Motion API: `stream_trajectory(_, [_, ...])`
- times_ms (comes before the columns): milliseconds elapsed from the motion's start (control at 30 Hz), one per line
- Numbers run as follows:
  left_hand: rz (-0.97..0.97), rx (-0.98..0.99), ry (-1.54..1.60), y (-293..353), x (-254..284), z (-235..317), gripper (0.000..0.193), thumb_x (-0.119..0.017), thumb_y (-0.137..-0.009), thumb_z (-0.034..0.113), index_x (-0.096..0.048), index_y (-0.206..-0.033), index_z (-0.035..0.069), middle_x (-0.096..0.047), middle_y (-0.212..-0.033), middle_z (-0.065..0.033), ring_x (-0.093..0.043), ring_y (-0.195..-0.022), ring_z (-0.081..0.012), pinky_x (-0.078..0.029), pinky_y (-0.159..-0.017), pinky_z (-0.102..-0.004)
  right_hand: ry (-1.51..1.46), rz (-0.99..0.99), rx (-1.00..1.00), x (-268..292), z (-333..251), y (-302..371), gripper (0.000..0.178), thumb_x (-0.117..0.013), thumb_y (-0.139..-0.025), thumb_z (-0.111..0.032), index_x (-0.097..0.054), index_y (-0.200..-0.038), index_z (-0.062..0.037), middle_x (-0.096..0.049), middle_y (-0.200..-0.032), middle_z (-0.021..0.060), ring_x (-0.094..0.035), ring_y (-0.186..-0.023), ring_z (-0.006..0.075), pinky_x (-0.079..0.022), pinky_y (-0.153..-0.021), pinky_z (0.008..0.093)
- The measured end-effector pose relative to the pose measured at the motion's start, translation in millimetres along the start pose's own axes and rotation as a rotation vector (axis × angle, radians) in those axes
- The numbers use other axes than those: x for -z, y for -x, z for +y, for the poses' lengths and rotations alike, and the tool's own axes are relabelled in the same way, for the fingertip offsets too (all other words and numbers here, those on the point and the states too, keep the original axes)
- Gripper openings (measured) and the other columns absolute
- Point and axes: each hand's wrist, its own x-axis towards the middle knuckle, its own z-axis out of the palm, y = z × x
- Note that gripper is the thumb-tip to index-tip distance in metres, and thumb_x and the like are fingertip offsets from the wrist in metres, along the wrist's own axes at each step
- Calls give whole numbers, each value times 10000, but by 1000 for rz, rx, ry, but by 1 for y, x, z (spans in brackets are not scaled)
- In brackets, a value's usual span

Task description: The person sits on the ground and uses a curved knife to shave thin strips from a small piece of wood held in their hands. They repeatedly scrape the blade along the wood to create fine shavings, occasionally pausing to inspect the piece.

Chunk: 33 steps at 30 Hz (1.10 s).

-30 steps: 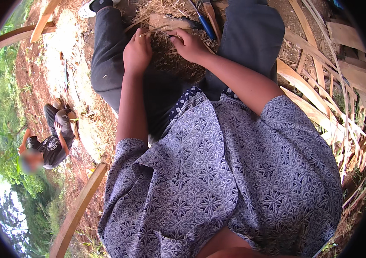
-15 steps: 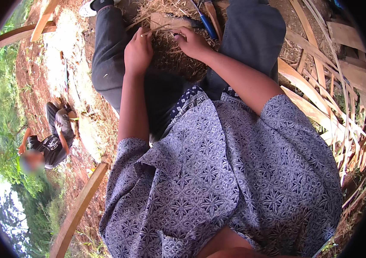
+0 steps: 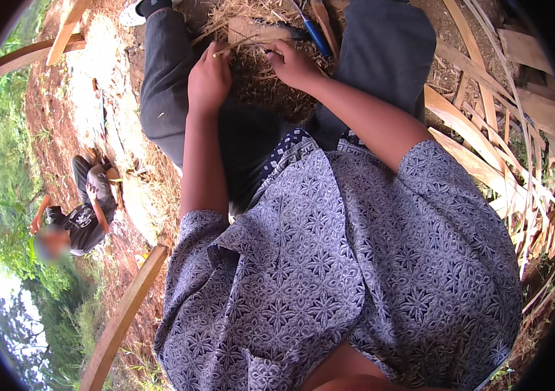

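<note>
Up top, left hand and right hand pinch a thin strip between them.

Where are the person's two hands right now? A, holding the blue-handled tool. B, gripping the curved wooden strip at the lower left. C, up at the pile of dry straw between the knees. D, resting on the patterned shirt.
C: the left hand and right hand both sit at the dry straw between the knees, pinching thin strands, while the blue-handled tool lies untouched beyond them.
</note>
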Motion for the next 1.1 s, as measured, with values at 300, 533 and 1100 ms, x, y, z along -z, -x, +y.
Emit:
stream_trajectory(300, [14, 35, 6, 0, -3, 2, 106, -576, -976, 91, -581, -1080, 74, -678, -903, -166, -667, -803, -417, -534, -662, -498, -5, 0, -19, 7, -11, 4, 311, -592, -982, -301, -643, -1244, -141, -735, -986, 169, -711, -940, 368, -548, -829, 454])
stream_trajectory(533, [38, 31, 11, 2, -5, -1, 100, -571, -981, 93, -576, -1079, 72, -678, -900, -170, -667, -806, -420, -532, -664, -505, 49, -22, -15, 6, -12, 3, 318, -574, -988, -298, -627, -1246, -119, -728, -940, 179, -708, -899, 396, -550, -802, 490])
stream_trajectory(1100, [78, 121, 58, 2, -6, 5, 76, -563, -1008, 140, -569, -1034, 68, -674, -849, -176, -661, -779, -422, -519, -657, -503, 48, -12, -27, 9, -11, 4, 272, -591, -980, -297, -642, -1205, -155, -722, -918, 176, -703, -913, 388, -545, -800, 504])
